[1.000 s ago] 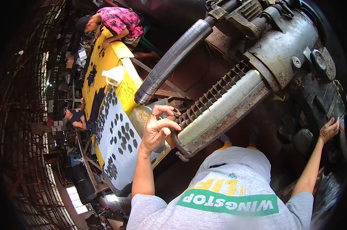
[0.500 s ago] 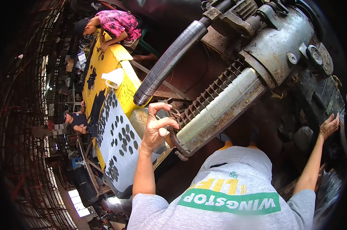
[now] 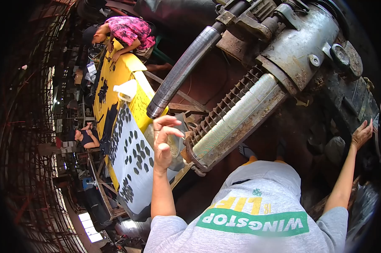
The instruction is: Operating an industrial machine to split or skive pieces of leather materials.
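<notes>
My left hand (image 3: 165,145), fingers loosely bent and apart, holds nothing beside the rusty end of the machine's lower arm. That arm carries a pale meshed strip (image 3: 236,111) alongside a row of rusty rings (image 3: 222,101). Above runs a polished steel cylinder (image 3: 186,67), joined to the scuffed metal housing (image 3: 300,50). My right hand (image 3: 362,134), at the far right, has its fingers curled at the edge of the dark machine frame (image 3: 350,107); what they grip is unclear.
A yellow table (image 3: 131,63) at the left bears a white jug (image 3: 125,89), dark cloth and a grey sheet (image 3: 135,194) with several dark cut pieces. One co-worker in pink (image 3: 129,31) bends over it; another person (image 3: 87,137) is farther back. Metal racks line the left side.
My left hand has drawn a little leftward from the rusty arm's end, fingers loosening. The machine sits slightly farther left and higher in the picture. The farther person has raised an arm.
</notes>
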`<action>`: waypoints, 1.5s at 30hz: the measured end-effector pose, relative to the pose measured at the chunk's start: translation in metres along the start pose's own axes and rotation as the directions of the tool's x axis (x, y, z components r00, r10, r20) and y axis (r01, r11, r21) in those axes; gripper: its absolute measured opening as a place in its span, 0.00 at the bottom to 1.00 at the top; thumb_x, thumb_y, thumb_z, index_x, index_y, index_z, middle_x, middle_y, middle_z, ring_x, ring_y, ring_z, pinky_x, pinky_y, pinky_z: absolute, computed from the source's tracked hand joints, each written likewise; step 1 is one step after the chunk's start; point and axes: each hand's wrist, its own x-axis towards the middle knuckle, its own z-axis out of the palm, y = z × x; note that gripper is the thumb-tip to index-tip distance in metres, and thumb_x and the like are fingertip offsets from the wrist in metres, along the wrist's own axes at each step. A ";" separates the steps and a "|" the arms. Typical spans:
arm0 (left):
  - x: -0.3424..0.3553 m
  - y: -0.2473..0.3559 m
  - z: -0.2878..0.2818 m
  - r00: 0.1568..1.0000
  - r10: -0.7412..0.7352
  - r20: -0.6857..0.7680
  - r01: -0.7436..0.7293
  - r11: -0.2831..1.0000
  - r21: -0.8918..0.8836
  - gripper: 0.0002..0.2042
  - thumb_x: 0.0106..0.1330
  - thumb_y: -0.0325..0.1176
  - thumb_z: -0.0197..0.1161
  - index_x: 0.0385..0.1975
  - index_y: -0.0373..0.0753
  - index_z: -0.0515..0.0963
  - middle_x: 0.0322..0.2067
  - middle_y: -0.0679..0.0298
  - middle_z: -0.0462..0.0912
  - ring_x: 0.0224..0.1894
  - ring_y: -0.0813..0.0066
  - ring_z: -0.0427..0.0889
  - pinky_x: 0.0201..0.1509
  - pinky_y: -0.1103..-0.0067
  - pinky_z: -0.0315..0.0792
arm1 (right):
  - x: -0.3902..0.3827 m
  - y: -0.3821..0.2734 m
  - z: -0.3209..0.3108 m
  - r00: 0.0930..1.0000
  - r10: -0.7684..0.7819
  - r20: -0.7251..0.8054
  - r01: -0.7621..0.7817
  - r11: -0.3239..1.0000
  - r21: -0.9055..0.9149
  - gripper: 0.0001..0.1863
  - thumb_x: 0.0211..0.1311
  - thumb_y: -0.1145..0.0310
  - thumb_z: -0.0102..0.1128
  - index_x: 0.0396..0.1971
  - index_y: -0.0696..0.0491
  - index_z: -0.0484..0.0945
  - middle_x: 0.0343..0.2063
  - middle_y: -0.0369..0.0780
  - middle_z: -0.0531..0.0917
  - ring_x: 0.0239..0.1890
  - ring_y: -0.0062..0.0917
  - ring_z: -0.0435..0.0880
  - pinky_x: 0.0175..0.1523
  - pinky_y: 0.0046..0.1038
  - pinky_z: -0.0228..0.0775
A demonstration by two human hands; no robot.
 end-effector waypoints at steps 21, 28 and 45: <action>0.018 0.000 0.000 0.968 0.076 0.237 -0.094 0.993 0.065 0.36 0.57 0.67 0.39 0.17 0.39 0.81 0.38 0.62 0.62 0.43 0.70 0.67 0.51 0.72 0.59 | 0.000 0.004 0.002 1.000 0.004 0.020 -0.004 1.000 0.020 0.23 0.65 0.55 0.42 0.49 0.58 0.70 0.47 0.48 0.75 0.51 0.40 0.71 0.56 0.35 0.60; 0.019 0.005 0.000 0.966 0.105 0.236 -0.145 0.977 0.156 0.35 0.56 0.68 0.41 0.18 0.39 0.79 0.38 0.62 0.61 0.41 0.70 0.67 0.51 0.71 0.63 | 0.000 0.003 0.003 1.000 0.008 0.018 -0.009 0.999 0.031 0.23 0.66 0.55 0.41 0.49 0.58 0.70 0.48 0.47 0.75 0.52 0.39 0.71 0.57 0.35 0.59; 0.014 0.022 -0.009 0.980 -0.028 0.198 0.002 0.991 0.132 0.35 0.61 0.64 0.37 0.24 0.37 0.83 0.31 0.62 0.68 0.40 0.71 0.69 0.55 0.69 0.63 | -0.001 0.007 0.005 0.999 0.026 0.039 -0.027 0.999 0.024 0.23 0.66 0.55 0.41 0.48 0.59 0.70 0.48 0.47 0.75 0.52 0.38 0.71 0.57 0.35 0.59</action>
